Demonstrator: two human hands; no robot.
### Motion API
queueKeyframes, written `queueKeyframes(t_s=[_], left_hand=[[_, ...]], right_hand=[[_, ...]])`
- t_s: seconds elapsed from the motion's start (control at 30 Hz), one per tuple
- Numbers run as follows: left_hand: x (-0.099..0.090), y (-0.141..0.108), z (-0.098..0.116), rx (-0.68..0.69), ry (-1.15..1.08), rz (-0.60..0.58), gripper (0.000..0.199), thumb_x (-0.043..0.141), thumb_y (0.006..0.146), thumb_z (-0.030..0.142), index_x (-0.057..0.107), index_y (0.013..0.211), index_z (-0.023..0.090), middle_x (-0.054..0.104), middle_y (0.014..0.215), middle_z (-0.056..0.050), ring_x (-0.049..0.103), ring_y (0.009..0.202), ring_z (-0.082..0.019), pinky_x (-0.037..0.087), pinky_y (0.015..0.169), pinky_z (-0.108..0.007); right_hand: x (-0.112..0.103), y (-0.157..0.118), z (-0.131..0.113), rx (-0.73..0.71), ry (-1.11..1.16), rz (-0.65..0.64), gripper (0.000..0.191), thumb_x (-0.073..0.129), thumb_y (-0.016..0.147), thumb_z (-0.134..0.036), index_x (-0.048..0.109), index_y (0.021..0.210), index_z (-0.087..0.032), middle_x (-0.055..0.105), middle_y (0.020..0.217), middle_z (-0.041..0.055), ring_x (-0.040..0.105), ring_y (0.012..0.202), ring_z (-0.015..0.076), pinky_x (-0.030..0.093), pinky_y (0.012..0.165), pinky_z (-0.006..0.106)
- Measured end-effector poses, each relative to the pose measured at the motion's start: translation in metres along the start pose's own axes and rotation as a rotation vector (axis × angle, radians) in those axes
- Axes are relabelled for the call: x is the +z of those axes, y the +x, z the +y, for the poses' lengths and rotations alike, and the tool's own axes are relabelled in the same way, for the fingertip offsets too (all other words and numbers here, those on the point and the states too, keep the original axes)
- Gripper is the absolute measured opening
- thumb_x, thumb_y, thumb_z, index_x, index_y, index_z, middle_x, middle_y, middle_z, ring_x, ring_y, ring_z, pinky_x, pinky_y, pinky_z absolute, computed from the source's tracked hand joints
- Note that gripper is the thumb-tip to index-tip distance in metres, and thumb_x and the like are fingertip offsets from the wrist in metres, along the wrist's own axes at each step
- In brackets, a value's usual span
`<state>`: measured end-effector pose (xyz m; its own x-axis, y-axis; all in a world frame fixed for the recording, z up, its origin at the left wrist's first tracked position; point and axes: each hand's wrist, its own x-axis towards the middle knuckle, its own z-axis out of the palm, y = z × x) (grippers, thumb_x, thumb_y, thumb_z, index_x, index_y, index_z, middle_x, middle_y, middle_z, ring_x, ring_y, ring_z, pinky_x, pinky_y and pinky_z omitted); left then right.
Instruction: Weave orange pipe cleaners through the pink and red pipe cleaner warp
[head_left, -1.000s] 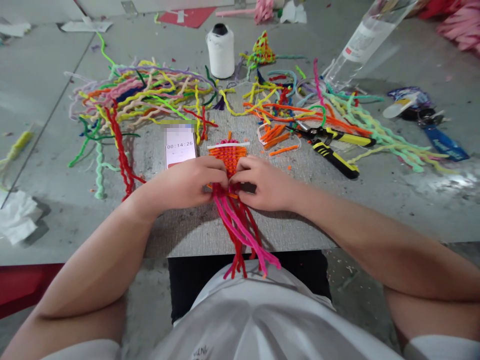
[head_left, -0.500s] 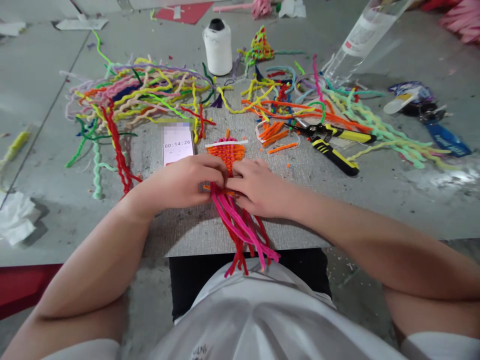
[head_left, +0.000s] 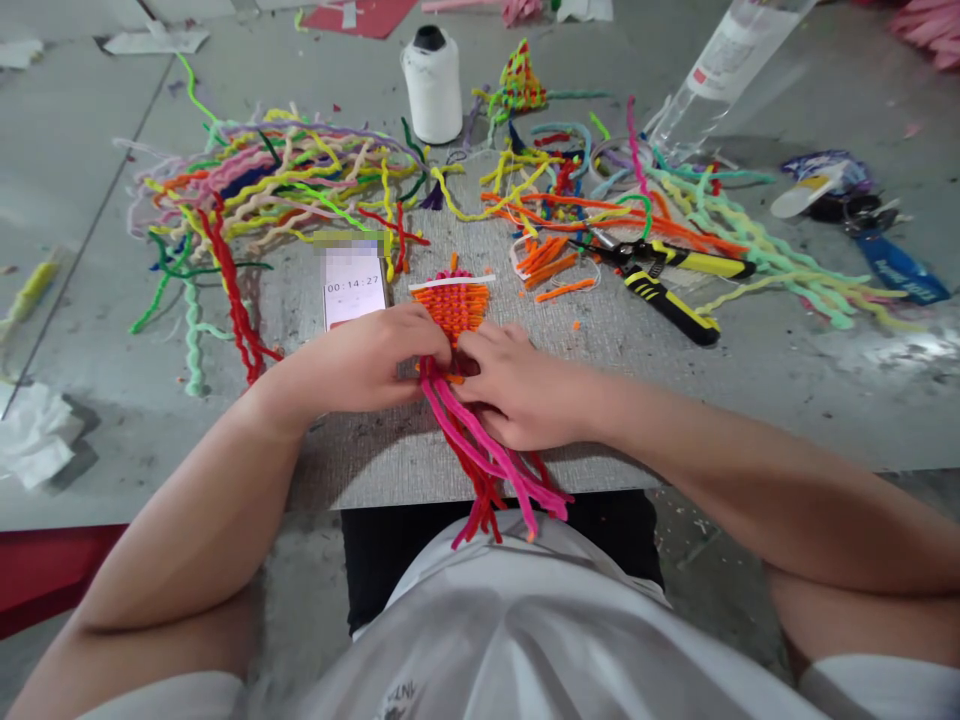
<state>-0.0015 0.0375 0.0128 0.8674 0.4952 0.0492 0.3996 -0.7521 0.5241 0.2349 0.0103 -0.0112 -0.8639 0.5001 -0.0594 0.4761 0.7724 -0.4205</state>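
A small woven piece of orange and pink pipe cleaners (head_left: pixel 454 305) lies on the grey mat in front of me, a thin white strip (head_left: pixel 453 283) across its wide upper end. Long pink pipe cleaners (head_left: pixel 480 440) and red pipe cleaners (head_left: pixel 465 462) trail from its lower end over the table's edge. My left hand (head_left: pixel 394 355) is closed on the lower end of the weave from the left. From the right, my right hand (head_left: pixel 517 385) pinches the same end, its fingers close to the left ones. The fingertips are partly hidden.
A phone (head_left: pixel 354 287) showing a timer lies left of the weave. Yellow-black pliers (head_left: pixel 667 285) rest at the right near cut orange pieces (head_left: pixel 551 262). Behind are a heap of coloured pipe cleaners (head_left: pixel 277 180), a white thread spool (head_left: pixel 433 88) and a clear bottle (head_left: pixel 727 75).
Both hands stay at the weave's lower end with small finger movements. The loose pink strands have swung slightly to the right. The phone timer has gone up by one second.
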Motion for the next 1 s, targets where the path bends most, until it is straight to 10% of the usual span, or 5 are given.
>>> queueKeyframes(t_s=[0.33, 0.57, 1.0], left_hand=[[0.003, 0.000, -0.005, 0.076, -0.027, -0.013, 0.013, 0.061, 0.094, 0.017, 0.073, 0.097, 0.022, 0.074, 0.104, -0.008, 0.066, 0.101, -0.022, 0.051, 0.091, -0.035], [0.004, 0.000, -0.006, 0.069, 0.012, -0.033, 0.014, 0.062, 0.095, 0.017, 0.073, 0.102, 0.021, 0.074, 0.109, -0.007, 0.065, 0.106, -0.024, 0.051, 0.095, -0.036], [0.002, -0.001, 0.001, 0.024, 0.018, 0.049, 0.023, 0.058, 0.095, 0.016, 0.067, 0.116, 0.018, 0.066, 0.112, -0.010, 0.064, 0.102, -0.022, 0.051, 0.088, -0.032]], right_hand=[[-0.014, -0.011, 0.017, -0.303, 0.215, 0.261, 0.013, 0.050, 0.101, -0.023, 0.062, 0.097, -0.020, 0.065, 0.092, 0.0044, 0.056, 0.088, 0.0202, 0.036, 0.088, 0.040], [-0.013, -0.013, 0.016, -0.043, 0.645, 0.594, 0.026, 0.052, 0.105, -0.038, 0.060, 0.086, -0.023, 0.060, 0.078, -0.0020, 0.056, 0.071, 0.0144, 0.043, 0.070, 0.031], [-0.005, -0.007, 0.016, -0.071, 0.483, 0.565, 0.003, 0.065, 0.092, -0.022, 0.067, 0.094, -0.021, 0.074, 0.093, 0.0011, 0.066, 0.082, 0.0159, 0.051, 0.079, 0.031]])
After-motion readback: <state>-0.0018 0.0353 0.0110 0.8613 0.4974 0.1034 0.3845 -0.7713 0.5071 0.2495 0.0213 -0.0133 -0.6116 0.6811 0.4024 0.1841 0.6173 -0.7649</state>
